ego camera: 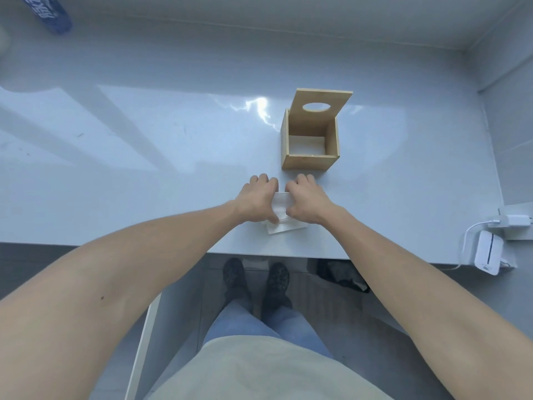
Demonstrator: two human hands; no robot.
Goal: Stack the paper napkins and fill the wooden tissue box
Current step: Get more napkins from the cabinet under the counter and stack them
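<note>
At frame centre, the left hand [257, 197] and right hand [306, 199] have their fingers clamped on the paper napkin stack [282, 216] below the open wooden tissue box [310, 140]; loose bottom sheets could slip out on lifting.

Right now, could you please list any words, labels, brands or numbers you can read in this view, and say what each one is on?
Nothing can be read with certainty.
Blue packet at the far left of the table: white print, too blurred and cut off to read.
White device at the right table edge: a small dark mark near its bottom, too small to read.
Wooden tissue box: no text visible.
</note>
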